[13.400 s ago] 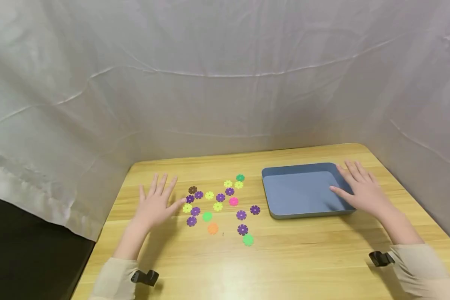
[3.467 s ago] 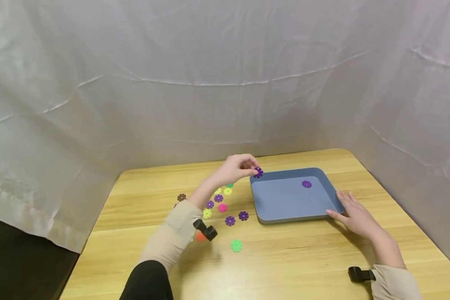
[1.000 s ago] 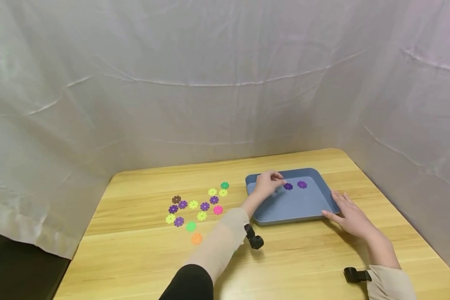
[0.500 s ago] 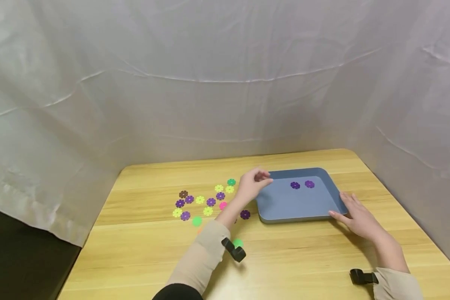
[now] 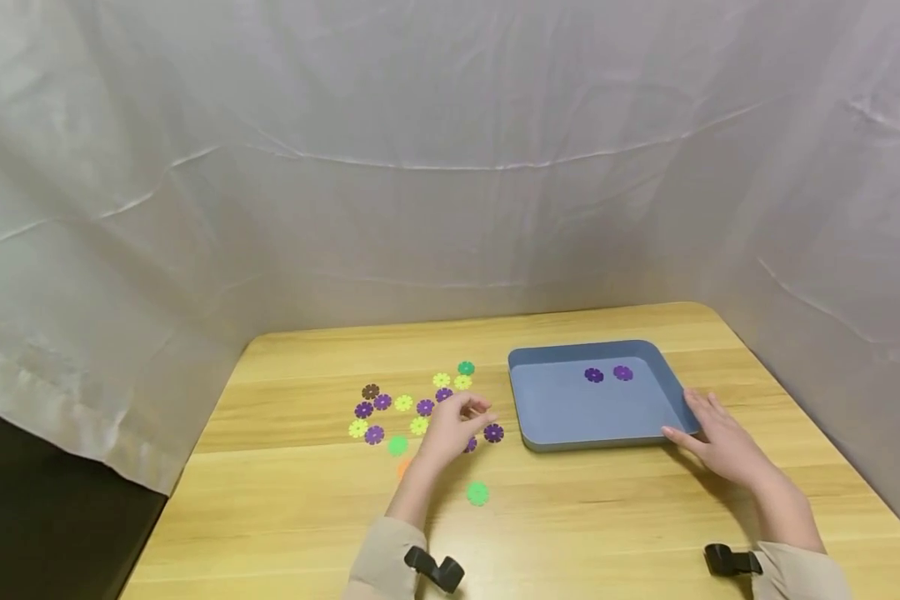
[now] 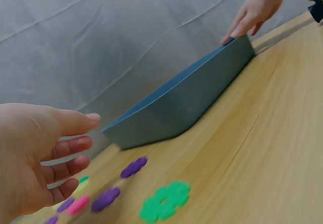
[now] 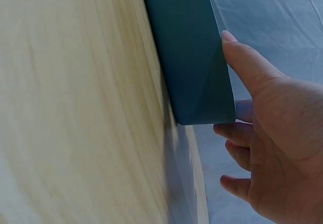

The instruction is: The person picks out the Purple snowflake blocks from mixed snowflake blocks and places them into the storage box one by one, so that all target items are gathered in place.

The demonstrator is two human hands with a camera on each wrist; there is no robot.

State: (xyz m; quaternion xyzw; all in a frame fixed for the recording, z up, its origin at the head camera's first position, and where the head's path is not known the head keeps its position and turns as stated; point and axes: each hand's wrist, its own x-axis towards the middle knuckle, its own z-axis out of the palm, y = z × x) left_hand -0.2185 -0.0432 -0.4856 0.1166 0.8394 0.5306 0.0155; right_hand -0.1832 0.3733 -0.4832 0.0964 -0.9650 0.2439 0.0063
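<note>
Left grip: left hand [image 5: 450, 429] hovers over the scattered flower discs, fingers loosely curled and holding nothing [image 6: 30, 158].
Right grip: right hand [image 5: 720, 442] rests with straight fingers against the near right corner of the blue tray [image 5: 562, 408], thumb on its wall [image 7: 247, 70]; nothing is clasped.
Nearest discs: two purple flower discs [image 5: 493, 432] lie just beside the left fingertips, on the tray side of that hand, close to the tray's near left corner.
Other discs: a green flower disc [image 5: 477, 493] lies nearer the front edge of the tabletop [image 5: 585, 517]; yellow, pink and more purple ones spread toward the left edge.
In the tray: two purple discs [image 5: 594, 375] sit side by side near its far wall.
Nearer hand: the left, by far.
</note>
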